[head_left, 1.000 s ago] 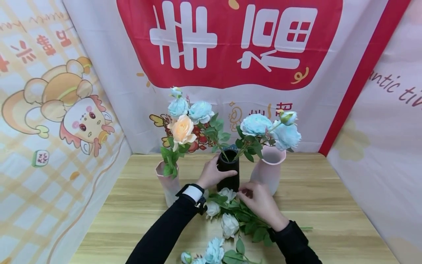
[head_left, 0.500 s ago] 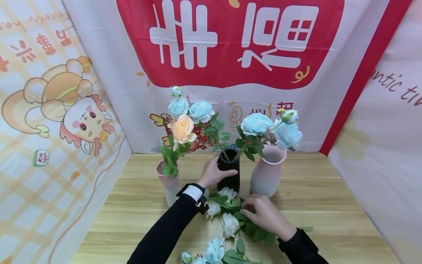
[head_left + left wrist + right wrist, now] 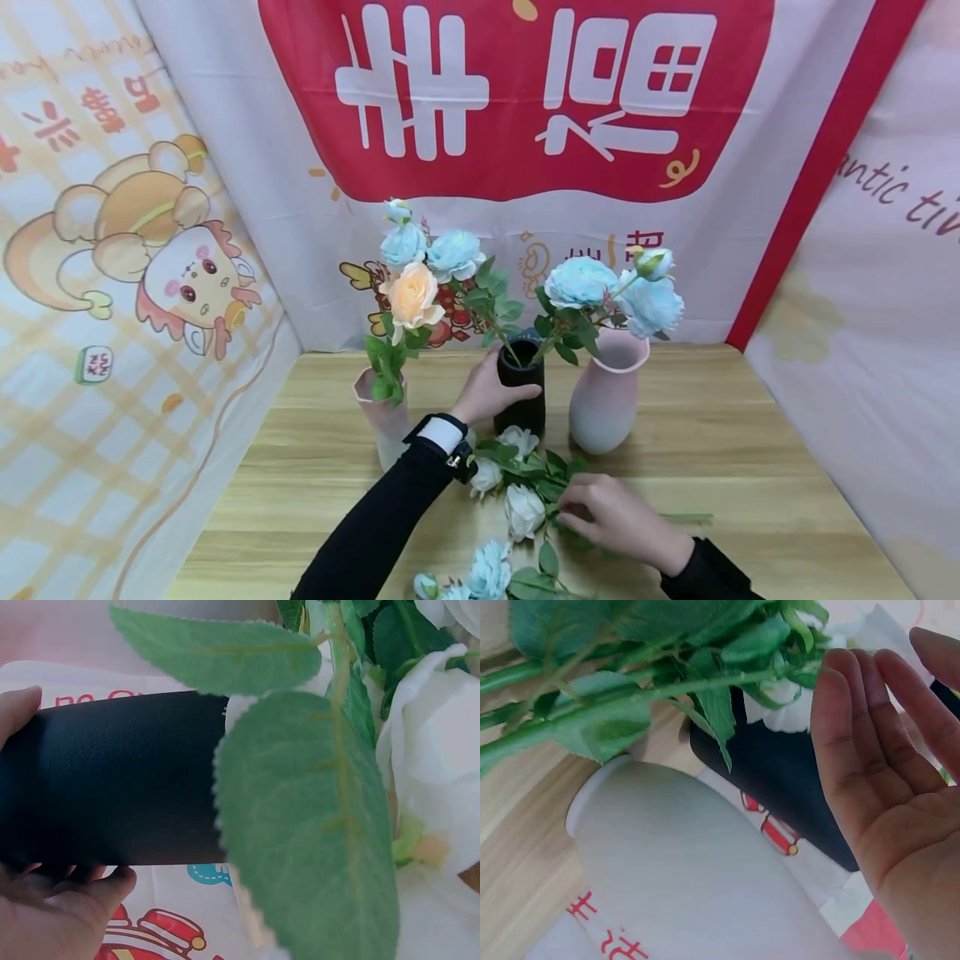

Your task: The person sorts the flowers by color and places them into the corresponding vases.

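Note:
My left hand point(image 3: 483, 393) grips a black vase point(image 3: 525, 415), which stands upright on the wooden table. Blue artificial flowers point(image 3: 581, 282) lean out of it to both sides. In the left wrist view, fingers and thumb lie on opposite sides of the black vase point(image 3: 127, 780). Lying in front of it are white artificial roses point(image 3: 523, 510) with green leaves and stems. Over those stems hovers my right hand point(image 3: 618, 517). Its fingers are loosely bent, thumb apart, beside the leaves point(image 3: 757, 645) in the right wrist view; whether the fingertips touch them I cannot tell.
A pink vase point(image 3: 390, 429) with a peach rose point(image 3: 414, 296) stands at left. To the right of the black vase is a pink-and-grey vase point(image 3: 603, 417). Another blue flower spray point(image 3: 489, 568) lies at the front edge of view. Printed cloth point(image 3: 510, 187) walls the back and sides.
My right hand has moved away from the foot of the black vase, toward me and to the right, along the white rose stems. My left hand keeps its grip on the vase.

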The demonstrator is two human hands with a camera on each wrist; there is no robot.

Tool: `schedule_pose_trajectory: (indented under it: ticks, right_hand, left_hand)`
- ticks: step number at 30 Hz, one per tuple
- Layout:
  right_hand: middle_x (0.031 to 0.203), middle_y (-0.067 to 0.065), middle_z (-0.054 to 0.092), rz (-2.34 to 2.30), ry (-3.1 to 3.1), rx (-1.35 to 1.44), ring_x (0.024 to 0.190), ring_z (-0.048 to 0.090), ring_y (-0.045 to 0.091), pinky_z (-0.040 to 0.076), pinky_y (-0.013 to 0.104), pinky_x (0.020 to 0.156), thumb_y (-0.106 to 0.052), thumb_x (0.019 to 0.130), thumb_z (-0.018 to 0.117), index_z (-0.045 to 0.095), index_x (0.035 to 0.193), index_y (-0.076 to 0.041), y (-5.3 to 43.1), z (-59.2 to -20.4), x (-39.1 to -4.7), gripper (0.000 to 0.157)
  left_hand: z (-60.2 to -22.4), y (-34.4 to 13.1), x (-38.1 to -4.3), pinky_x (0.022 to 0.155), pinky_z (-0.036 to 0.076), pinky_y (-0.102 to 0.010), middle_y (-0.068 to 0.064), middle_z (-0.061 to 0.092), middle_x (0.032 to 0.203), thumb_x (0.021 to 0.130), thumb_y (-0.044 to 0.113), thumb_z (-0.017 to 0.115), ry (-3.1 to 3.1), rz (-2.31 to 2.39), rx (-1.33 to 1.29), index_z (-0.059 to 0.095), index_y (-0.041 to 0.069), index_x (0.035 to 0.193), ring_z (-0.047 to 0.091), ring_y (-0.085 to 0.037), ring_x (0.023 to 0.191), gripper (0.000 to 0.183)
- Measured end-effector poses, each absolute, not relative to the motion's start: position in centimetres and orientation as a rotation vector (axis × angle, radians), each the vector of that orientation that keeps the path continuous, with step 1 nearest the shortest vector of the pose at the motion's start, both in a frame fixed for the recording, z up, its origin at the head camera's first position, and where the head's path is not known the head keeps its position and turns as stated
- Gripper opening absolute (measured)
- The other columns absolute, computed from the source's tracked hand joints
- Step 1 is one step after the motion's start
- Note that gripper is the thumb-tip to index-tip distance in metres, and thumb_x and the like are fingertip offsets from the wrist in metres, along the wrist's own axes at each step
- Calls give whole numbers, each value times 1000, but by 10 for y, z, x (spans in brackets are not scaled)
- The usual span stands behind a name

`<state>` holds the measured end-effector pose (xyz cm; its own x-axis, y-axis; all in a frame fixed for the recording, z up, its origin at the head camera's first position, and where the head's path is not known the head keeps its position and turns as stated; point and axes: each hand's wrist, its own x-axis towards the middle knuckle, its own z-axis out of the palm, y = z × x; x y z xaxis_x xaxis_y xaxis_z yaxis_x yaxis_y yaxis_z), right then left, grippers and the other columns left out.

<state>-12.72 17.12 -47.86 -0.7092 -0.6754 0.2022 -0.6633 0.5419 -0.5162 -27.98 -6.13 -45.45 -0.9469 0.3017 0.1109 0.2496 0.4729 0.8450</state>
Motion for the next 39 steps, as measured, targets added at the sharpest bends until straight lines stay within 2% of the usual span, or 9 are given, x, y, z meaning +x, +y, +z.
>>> schedule_pose_trajectory:
  ticks: [4, 7, 12, 17, 22, 29, 36, 39]
  right_hand:
    - [87, -13, 61, -822, 2719, -1259, 77, 57, 0, 49, 21, 65, -17, 89, 75, 74, 90, -16, 168, -485, -122, 2]
    - [86, -15, 58, -807, 2683, -1299, 76, 55, -2, 48, 18, 64, -19, 91, 74, 74, 89, -16, 167, -489, -118, 4]
    - [84, -16, 54, -763, 2668, -1405, 72, 50, -4, 42, 15, 59, -20, 89, 75, 71, 85, -22, 170, -494, -114, 6]
    - [80, -16, 48, -736, 2614, -1440, 67, 43, -6, 37, 12, 56, -26, 89, 75, 68, 84, -24, 176, -500, -110, 9]
    - [82, -16, 51, -744, 2541, -1396, 68, 45, -6, 39, 14, 56, -33, 94, 69, 69, 92, -21, 179, -504, -105, 13]
    - [90, -16, 54, -668, 2448, -1346, 73, 47, -4, 41, 18, 58, -48, 94, 63, 69, 98, -21, 183, -513, -102, 28]
    - [84, -20, 52, -632, 2402, -1388, 68, 45, -6, 39, 15, 55, -52, 92, 61, 70, 98, -23, 186, -517, -101, 31]
    - [79, -20, 48, -618, 2386, -1423, 64, 41, -6, 36, 14, 52, -52, 93, 60, 69, 91, -23, 187, -517, -102, 30]
  left_hand:
    - [-457, -59, -281, 105, 36, -45, -15, 35, 152, 78, 50, 80, 2631, 1560, 454, 18, 10, 157, 39, -27, 134, 108]
    - [-457, -57, -283, 106, 34, -44, -16, 31, 154, 76, 54, 80, 2618, 1586, 396, 15, 9, 157, 37, -28, 135, 114]
    - [-456, -55, -288, 105, 36, -45, -17, 33, 153, 71, 58, 82, 2602, 1625, 352, 17, 8, 157, 38, -29, 135, 119]
    - [-454, -54, -291, 100, 41, -43, -10, 49, 139, 69, 54, 85, 2600, 1644, 402, 33, 12, 150, 49, -24, 123, 105]
    - [-450, -53, -292, 90, 47, -38, -3, 55, 123, 70, 52, 86, 2633, 1584, 446, 48, 13, 134, 56, -18, 109, 84]
    - [-450, -51, -296, 87, 48, -36, -1, 55, 119, 69, 57, 84, 2683, 1489, 490, 52, 12, 132, 57, -17, 104, 84]
    - [-451, -51, -296, 86, 48, -35, 0, 54, 119, 69, 56, 84, 2678, 1470, 495, 51, 13, 132, 57, -16, 103, 83]
    - [-450, -52, -295, 87, 48, -37, -1, 54, 121, 70, 55, 84, 2676, 1470, 491, 51, 13, 134, 57, -17, 105, 84]
